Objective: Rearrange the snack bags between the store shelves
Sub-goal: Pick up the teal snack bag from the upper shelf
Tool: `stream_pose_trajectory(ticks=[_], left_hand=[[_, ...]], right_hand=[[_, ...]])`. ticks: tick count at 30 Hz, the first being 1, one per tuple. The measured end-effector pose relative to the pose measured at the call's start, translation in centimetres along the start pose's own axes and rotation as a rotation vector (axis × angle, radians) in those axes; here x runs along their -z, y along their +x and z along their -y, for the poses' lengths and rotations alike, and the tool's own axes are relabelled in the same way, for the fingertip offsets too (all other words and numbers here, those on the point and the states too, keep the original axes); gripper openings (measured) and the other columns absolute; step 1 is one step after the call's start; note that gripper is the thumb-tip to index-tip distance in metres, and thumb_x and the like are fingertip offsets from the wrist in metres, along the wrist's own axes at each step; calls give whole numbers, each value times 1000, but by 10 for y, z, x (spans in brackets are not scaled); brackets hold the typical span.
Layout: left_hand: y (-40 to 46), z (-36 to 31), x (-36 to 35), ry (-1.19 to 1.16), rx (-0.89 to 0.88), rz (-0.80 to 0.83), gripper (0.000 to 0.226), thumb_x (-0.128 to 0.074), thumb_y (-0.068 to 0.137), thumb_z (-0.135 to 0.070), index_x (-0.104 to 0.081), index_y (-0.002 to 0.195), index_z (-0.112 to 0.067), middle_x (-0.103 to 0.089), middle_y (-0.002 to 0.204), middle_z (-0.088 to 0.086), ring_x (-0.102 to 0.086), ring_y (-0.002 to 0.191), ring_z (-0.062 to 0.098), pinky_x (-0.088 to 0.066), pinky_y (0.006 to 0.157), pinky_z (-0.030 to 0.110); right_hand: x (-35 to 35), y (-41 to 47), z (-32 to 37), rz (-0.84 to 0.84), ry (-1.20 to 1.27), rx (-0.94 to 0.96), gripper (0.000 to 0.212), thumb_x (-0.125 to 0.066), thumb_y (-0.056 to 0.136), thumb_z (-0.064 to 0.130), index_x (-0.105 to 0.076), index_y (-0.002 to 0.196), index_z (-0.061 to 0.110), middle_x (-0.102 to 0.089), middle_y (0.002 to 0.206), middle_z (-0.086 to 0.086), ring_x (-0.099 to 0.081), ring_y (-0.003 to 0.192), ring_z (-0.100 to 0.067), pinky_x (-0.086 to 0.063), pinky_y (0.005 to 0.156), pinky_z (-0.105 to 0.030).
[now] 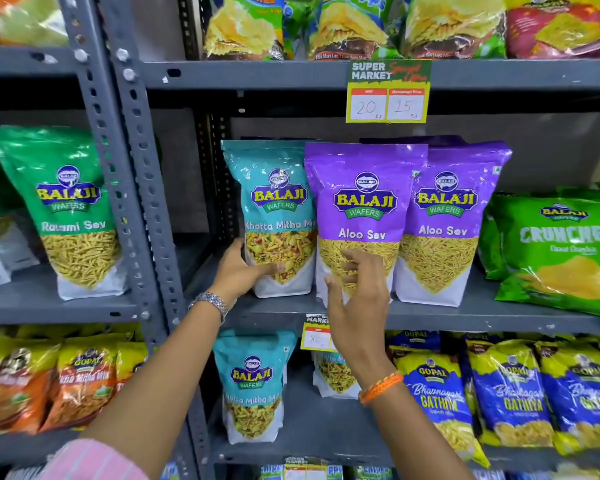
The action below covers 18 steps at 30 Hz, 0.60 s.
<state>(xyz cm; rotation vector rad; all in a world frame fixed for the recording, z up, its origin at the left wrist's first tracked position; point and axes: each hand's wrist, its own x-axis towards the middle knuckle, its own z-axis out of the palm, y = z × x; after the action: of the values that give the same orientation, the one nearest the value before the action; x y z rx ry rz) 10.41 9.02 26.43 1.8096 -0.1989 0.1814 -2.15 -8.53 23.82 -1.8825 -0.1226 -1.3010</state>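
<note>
A teal Khatta Mitha Mix bag (278, 209) stands upright on the middle shelf (465, 315). My left hand (238, 271) grips its lower left corner, thumb across the front. Right of it stand two purple Aloo Sev bags, one in front (364, 202) and one further right (447, 216). My right hand (357, 292) hovers in front of the front purple bag's lower part, fingers spread, holding nothing. On the shelf below, a second teal Khatta Mitha bag (252, 386) stands upright, and a third teal bag (333, 375) is partly hidden behind my right wrist.
A green Ratlami Sev bag (66, 209) stands on the left rack past the grey upright post (136, 188). Green Crunchem bags (561, 251) lean at the right. Blue Gopal Gathiya bags (513, 393) fill the lower right, orange Gopal bags (49, 382) the lower left. A price tag (388, 91) hangs above.
</note>
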Motion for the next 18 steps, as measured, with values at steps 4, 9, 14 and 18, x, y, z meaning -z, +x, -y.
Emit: stream_pose_trajectory(ticks=[4,9,14,18], left_hand=[[-5,4,5,64,-60,-84,83,-103,47,-38,-61,117,-22,-74,120,5,-71,112,24,-59,101,44],[-26,6,15,189,-104,-243,69,-99,61,-33,-67,119,-13,-76,114,6,-72,100,24,-58,83,35],[-49,5,24,328,-165,-379,66,-98,59,-46,-66,105,-11,-78,104,9,-74,95,30,-53,69,35],[-67,4,29,396,-264,-449,68,-97,58,-52,-67,104,-11,-80,101,9,-75,91,32,-47,66,31]], right_hand=[[-28,3,1,303,-20,-21,54,-65,94,10,-45,144,3,-55,137,-15,-52,128,-29,-33,112,-20],[-63,18,3,501,-60,-77,67,-62,97,13,-28,153,1,-43,155,-19,-38,145,-32,-25,116,-26],[-86,31,-7,541,156,-249,49,-58,98,23,-41,143,14,-57,145,-14,-53,136,-30,-41,116,-46],[-91,38,-15,640,449,-404,32,-53,103,16,-42,133,23,-59,139,-6,-61,123,-11,-51,106,-29]])
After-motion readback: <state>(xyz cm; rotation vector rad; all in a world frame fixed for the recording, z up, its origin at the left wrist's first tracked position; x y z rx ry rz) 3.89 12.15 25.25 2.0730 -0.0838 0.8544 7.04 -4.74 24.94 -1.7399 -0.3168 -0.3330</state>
